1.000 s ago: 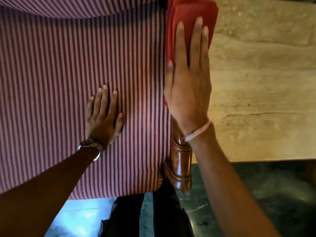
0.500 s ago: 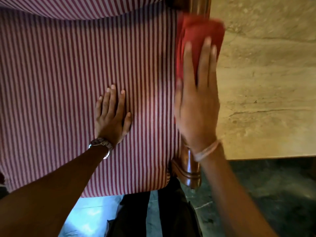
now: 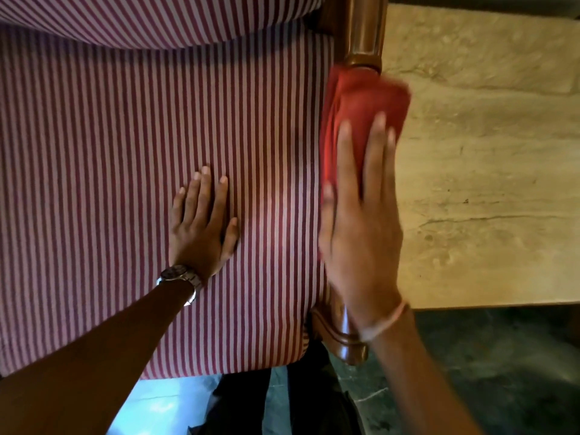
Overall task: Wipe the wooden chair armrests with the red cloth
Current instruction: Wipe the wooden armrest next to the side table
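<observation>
Right hand point(image 3: 361, 233) lies flat, fingers straight and together, pressing the red cloth point(image 3: 361, 108) onto the wooden armrest point(image 3: 364, 32); nothing is gripped, and hand and cloth hide the middle of the rail, leaving bare wood only at its far end and at the near carved end point(image 3: 342, 340). Left hand point(image 3: 201, 227), wristwatch point(image 3: 180, 277) on it, rests palm-down with fingers spread on the striped seat cushion point(image 3: 110, 152), holding nothing. Pale stone floor point(image 3: 486, 183) lies right of the armrest, dark floor point(image 3: 502, 372) nearer.
</observation>
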Motion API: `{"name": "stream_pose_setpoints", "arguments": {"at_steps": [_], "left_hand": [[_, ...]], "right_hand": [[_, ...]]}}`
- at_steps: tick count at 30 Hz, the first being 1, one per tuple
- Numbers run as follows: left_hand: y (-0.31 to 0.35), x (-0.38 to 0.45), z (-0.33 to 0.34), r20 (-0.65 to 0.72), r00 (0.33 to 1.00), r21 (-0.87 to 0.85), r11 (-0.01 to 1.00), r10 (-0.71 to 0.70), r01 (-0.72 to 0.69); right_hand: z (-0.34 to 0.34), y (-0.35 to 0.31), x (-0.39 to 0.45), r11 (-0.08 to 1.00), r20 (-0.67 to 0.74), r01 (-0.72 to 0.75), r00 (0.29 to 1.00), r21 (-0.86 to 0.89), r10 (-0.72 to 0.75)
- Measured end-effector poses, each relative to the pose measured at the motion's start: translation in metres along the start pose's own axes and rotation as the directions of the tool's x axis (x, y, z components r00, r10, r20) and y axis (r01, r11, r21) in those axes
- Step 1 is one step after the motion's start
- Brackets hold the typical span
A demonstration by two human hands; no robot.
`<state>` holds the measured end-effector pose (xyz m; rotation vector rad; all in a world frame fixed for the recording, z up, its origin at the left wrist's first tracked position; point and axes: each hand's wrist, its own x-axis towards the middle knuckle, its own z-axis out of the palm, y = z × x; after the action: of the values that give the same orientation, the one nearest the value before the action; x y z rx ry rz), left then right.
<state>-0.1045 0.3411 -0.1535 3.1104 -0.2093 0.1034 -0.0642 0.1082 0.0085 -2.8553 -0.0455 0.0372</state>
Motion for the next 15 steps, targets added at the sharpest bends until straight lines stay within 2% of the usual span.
{"name": "stream_pose_setpoints", "arguments": {"at_steps": [2,4,7,11,15], "left_hand": [[-0.001,-0.001,0.002,-0.001,1.0,0.004,1.0,-0.007,0.007],[-0.002,-0.001,0.003,-0.009,1.0,0.004,1.0,-0.006,0.007],[-0.002,0.002,0.003,-0.017,1.0,0.003,1.0,0.002,-0.002],[0.0,0.0,0.002,-0.008,1.0,0.009,1.0,0.002,-0.002],[0.0,0.0,0.002,-0.007,1.0,-0.002,1.0,0.002,-0.002]], "right_hand": [[-0.001,-0.003,-0.055,1.0,0.068,-0.007,0.998,-0.02,0.008],[0.0,0.0,-0.061,0.999,0.071,-0.003,0.997,-0.032,0.005],[0.001,0.0,0.004,0.999,0.024,0.04,0.999,0.009,-0.04],[0.003,0.0,0.075,1.0,-0.062,0.012,0.998,0.026,-0.01],[0.004,-0.002,-0.017,0.999,0.012,-0.019,1.0,-0.036,0.02]]}}
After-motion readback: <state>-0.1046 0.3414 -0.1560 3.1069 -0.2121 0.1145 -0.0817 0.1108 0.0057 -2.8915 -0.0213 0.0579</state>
